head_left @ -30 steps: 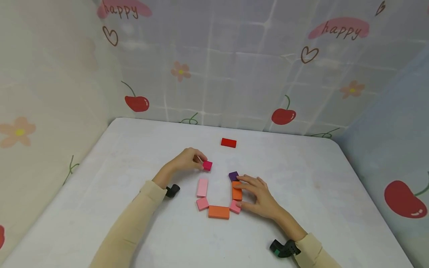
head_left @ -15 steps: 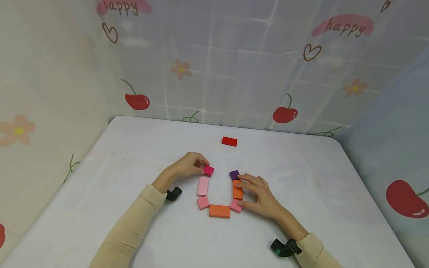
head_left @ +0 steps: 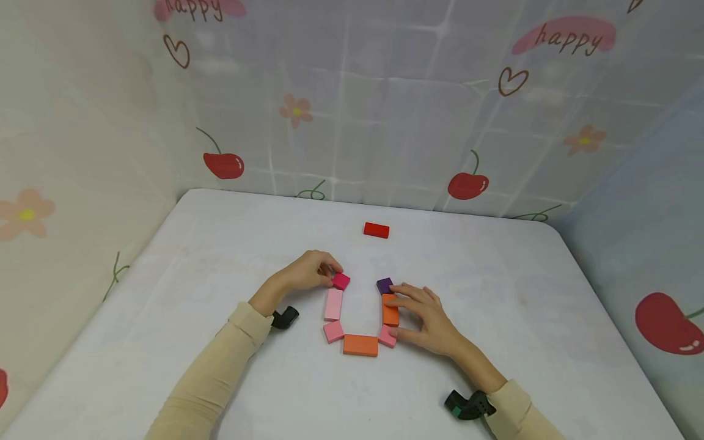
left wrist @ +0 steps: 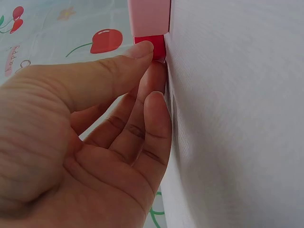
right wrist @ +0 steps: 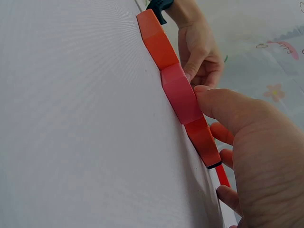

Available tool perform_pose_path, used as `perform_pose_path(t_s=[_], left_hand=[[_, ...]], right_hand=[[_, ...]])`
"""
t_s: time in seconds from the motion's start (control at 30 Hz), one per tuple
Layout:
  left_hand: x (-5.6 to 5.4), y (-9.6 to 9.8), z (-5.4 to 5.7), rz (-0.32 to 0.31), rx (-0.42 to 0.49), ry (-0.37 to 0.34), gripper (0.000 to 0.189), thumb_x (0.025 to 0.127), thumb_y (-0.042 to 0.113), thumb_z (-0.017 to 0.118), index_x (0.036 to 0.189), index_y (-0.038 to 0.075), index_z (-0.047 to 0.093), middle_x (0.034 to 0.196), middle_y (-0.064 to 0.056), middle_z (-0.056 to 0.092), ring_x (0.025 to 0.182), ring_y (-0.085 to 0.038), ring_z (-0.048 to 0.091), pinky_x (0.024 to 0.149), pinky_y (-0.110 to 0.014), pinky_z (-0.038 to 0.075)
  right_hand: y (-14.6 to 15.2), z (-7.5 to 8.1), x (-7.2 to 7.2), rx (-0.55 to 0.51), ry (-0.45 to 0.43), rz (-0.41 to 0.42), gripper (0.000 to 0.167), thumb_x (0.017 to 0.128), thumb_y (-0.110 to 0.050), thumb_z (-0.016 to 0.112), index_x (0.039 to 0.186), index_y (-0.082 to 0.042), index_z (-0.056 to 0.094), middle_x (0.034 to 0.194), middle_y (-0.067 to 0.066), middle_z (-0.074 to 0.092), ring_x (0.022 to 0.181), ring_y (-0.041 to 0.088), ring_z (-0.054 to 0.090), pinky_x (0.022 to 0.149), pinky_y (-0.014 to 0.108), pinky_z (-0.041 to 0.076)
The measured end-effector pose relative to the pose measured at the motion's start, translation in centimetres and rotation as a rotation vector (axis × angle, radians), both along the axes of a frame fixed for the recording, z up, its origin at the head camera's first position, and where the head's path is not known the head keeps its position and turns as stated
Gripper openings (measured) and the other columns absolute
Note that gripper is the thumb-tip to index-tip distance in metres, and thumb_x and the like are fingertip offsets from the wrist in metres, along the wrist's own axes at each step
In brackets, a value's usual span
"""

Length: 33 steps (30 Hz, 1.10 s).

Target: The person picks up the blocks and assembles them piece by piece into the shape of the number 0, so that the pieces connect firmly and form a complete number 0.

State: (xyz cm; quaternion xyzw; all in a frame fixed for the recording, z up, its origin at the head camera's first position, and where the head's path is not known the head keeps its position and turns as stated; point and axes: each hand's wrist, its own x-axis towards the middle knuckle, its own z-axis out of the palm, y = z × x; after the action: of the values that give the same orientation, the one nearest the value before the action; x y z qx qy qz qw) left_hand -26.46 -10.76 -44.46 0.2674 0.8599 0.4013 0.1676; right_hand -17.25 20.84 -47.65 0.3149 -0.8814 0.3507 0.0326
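In the head view, my left hand pinches a small magenta block between thumb and fingers, at the far end of a long light pink block. The left wrist view shows the thumb on that magenta block, behind the pink one. My right hand rests its fingers loosely along the right side of the row. There its fingertips touch a purple block and an upright-lying orange block, while the thumb touches a small pink block.
A second orange block lies crosswise at the near side, with another small pink block at its left corner; together the blocks form a U. Farther back lies a red block alone on the white table. Patterned curtains surround it.
My left hand has brought the magenta block slightly nearer, up to the far end of the light pink block. The right hand has stayed by its blocks. The head view has tilted slightly.
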Motion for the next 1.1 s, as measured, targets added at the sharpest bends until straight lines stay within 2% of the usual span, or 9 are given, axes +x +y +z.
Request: perform_pose_path(t_s=[0.3, 1.1], left_hand=[[0.05, 0.13, -0.02, 0.000, -0.002, -0.012, 0.027, 0.086, -0.003, 0.069, 0.112, 0.003, 0.070, 0.097, -0.008, 0.066, 0.086, -0.015, 0.059, 0.078, -0.024, 0.051], [0.07, 0.09, -0.26, 0.001, 0.043, -0.058, 0.030, 0.085, -0.006, 0.067, 0.114, 0.002, 0.069, 0.091, -0.010, 0.064, 0.081, -0.015, 0.057, 0.072, -0.022, 0.051]], right_hand=[[0.04, -0.03, 0.01, 0.004, 0.000, -0.004, 0.048, 0.080, -0.033, 0.076, 0.125, -0.025, 0.065, 0.145, 0.005, 0.050, 0.138, 0.034, 0.038, 0.110, 0.071, 0.012], [0.07, 0.06, 0.08, 0.006, 0.008, -0.001, 0.047, 0.079, -0.032, 0.076, 0.125, -0.024, 0.065, 0.144, 0.005, 0.051, 0.138, 0.034, 0.039, 0.110, 0.071, 0.013]])
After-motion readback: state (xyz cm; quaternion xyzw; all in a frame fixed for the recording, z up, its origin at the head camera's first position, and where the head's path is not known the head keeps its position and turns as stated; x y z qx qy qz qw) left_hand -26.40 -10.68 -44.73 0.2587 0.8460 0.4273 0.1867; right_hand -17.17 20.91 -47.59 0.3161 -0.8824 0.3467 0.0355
